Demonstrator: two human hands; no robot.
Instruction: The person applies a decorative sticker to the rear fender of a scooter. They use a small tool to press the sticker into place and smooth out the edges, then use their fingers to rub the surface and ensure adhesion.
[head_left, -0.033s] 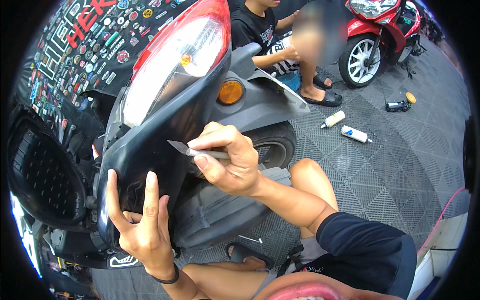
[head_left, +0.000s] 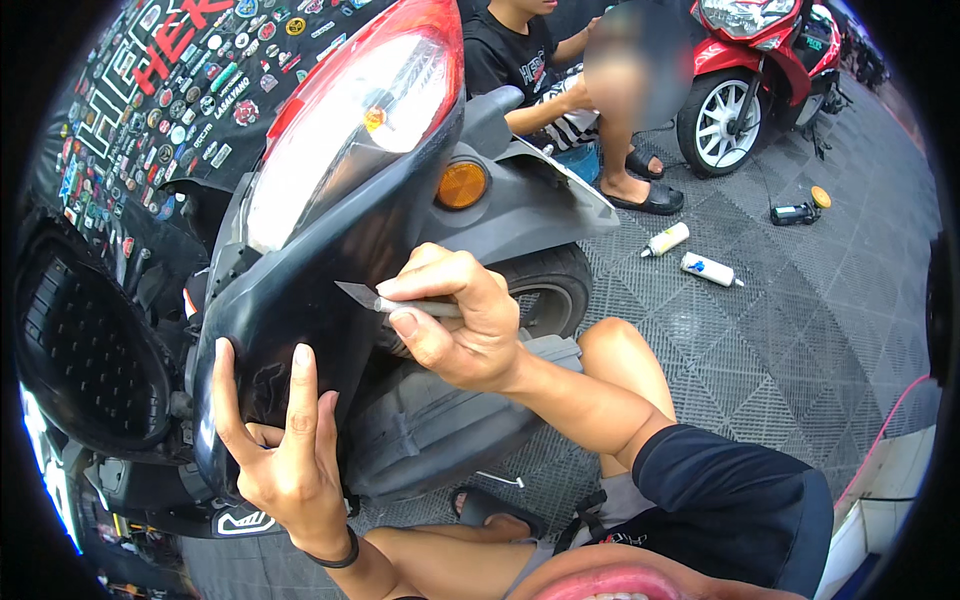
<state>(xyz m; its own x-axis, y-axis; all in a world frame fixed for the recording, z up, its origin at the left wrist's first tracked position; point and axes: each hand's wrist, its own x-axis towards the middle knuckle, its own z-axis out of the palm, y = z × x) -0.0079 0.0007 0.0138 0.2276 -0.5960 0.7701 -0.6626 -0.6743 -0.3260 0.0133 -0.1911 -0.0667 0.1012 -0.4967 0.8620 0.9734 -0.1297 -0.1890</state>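
My right hand (head_left: 462,320) pinches a craft knife (head_left: 382,304) between thumb and fingers, its pointed blade angled up and left. The tip is at the glossy black body panel (head_left: 335,260) of a scooter; I cannot tell whether it touches. My left hand (head_left: 293,470) rests against the lower part of that panel, two fingers stretched out and apart, the others bent. Above the panel sits a large clear headlight (head_left: 310,160) with a red edge. An orange reflector (head_left: 462,186) is set in the grey bodywork to its right.
A tyre (head_left: 570,280) shows beneath the bodywork. Two white bottles (head_left: 708,268) and a black power tool (head_left: 795,213) lie on the grey tiled floor (head_left: 760,340). A co-worker (head_left: 510,75) sits beyond, beside a red scooter (head_left: 720,75). An open black seat compartment (head_left: 90,340) stands left.
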